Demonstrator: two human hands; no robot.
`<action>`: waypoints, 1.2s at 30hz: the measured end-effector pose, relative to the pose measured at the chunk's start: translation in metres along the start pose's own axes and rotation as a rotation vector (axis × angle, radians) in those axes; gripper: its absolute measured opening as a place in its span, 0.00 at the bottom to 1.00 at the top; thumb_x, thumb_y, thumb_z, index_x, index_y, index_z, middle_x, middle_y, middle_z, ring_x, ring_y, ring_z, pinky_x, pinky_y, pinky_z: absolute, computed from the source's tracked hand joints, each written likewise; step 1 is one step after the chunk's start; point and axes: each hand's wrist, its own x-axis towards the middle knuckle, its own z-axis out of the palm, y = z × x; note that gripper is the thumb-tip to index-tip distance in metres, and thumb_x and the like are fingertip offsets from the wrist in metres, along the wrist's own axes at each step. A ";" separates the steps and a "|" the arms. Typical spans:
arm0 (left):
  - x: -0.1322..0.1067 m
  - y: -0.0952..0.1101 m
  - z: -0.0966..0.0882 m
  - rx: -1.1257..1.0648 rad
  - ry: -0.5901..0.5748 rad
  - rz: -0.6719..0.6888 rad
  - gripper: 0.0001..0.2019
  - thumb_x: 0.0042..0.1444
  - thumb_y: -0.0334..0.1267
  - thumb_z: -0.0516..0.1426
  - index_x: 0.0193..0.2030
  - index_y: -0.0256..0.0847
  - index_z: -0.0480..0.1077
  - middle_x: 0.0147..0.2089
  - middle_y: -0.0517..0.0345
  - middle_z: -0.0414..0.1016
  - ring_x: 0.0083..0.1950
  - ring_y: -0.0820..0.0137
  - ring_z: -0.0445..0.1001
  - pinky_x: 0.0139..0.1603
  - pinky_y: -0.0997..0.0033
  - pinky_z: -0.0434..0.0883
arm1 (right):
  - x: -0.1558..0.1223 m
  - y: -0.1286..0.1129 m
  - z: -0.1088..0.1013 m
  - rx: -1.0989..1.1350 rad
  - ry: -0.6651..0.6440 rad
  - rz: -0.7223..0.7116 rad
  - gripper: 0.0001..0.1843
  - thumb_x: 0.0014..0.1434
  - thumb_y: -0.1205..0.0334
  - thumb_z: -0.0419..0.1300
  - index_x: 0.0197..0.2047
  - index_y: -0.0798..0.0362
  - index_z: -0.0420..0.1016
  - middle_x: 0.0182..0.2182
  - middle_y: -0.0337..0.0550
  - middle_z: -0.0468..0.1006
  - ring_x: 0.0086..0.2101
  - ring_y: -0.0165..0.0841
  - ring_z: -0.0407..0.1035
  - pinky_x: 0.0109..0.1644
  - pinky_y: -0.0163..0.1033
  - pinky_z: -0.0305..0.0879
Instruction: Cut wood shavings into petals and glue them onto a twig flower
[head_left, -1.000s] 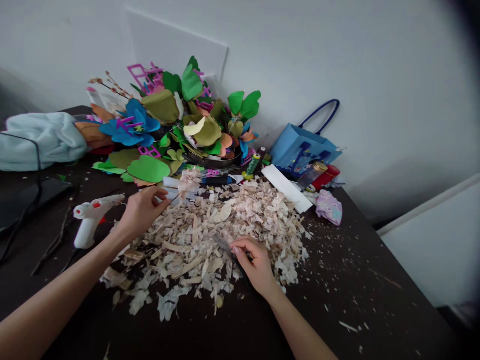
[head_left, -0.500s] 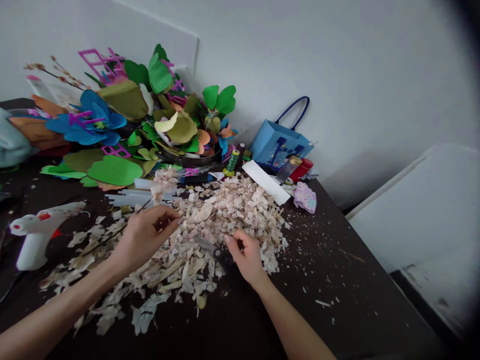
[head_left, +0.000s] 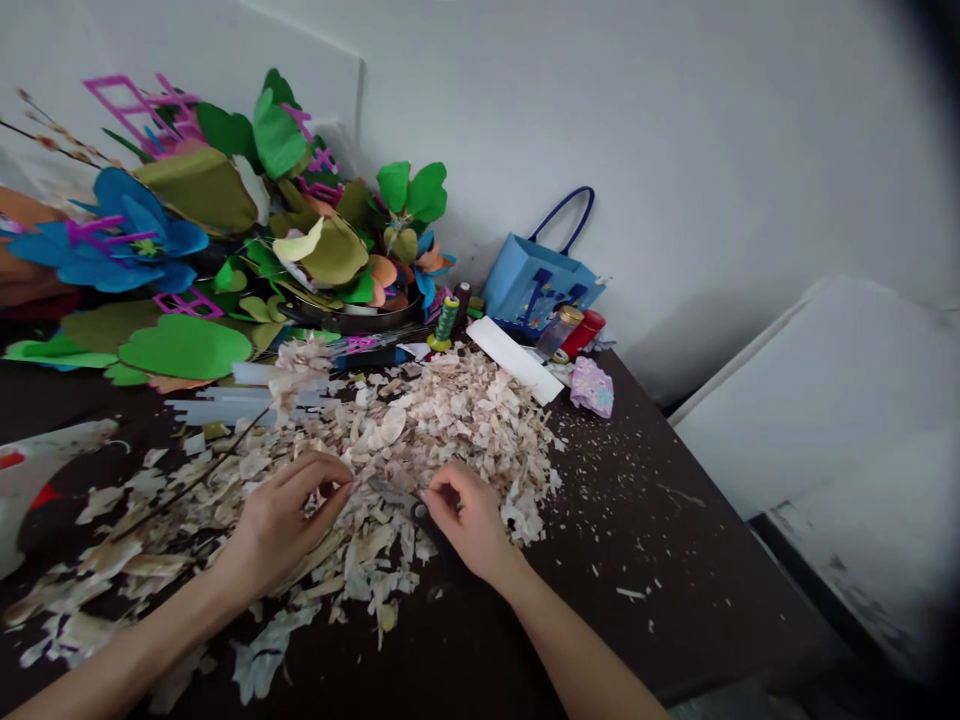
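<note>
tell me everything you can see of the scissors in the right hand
The scissors have narrow grey metal blades and a dark grip, mostly hidden in the right hand. They sit low, blades pointing left toward the left hand, over pale shavings. Whether the blades are open cannot be told.

The dark tabletop [head_left: 667,590] is leaving a wide passage to the right of the heap of shavings [head_left: 450,430], while the foam-leaf bouquet [head_left: 202,200], glue sticks [head_left: 240,403] and thread spool [head_left: 446,318] are blocking the way toward the wall [head_left: 600,120]
</note>
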 end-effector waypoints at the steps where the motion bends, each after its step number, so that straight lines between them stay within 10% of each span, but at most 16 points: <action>1: -0.001 0.001 0.000 -0.008 -0.004 -0.022 0.04 0.63 0.34 0.55 0.38 0.40 0.70 0.37 0.53 0.76 0.40 0.66 0.76 0.41 0.70 0.71 | -0.001 0.000 0.000 0.059 -0.014 0.033 0.05 0.61 0.65 0.55 0.33 0.51 0.69 0.28 0.39 0.68 0.26 0.28 0.64 0.30 0.34 0.59; 10: -0.007 0.028 -0.004 -0.175 -0.105 -0.153 0.09 0.65 0.38 0.53 0.46 0.43 0.74 0.44 0.51 0.78 0.44 0.65 0.77 0.42 0.69 0.75 | -0.009 -0.011 0.015 0.669 -0.229 0.316 0.14 0.65 0.51 0.55 0.43 0.51 0.76 0.27 0.36 0.70 0.18 0.22 0.59 0.21 0.31 0.56; 25: -0.021 0.032 0.003 0.203 -0.211 0.301 0.11 0.65 0.28 0.48 0.48 0.38 0.70 0.40 0.49 0.76 0.39 0.64 0.76 0.37 0.66 0.73 | -0.016 -0.023 0.021 0.215 -0.241 0.142 0.10 0.65 0.65 0.51 0.36 0.53 0.73 0.26 0.37 0.71 0.22 0.27 0.63 0.29 0.33 0.62; 36: -0.020 0.038 0.001 0.288 -0.319 0.344 0.08 0.62 0.26 0.49 0.40 0.39 0.68 0.35 0.53 0.71 0.33 0.63 0.71 0.34 0.64 0.69 | -0.018 -0.026 0.025 0.159 -0.224 0.131 0.10 0.64 0.67 0.51 0.32 0.52 0.71 0.21 0.35 0.67 0.23 0.29 0.62 0.31 0.35 0.62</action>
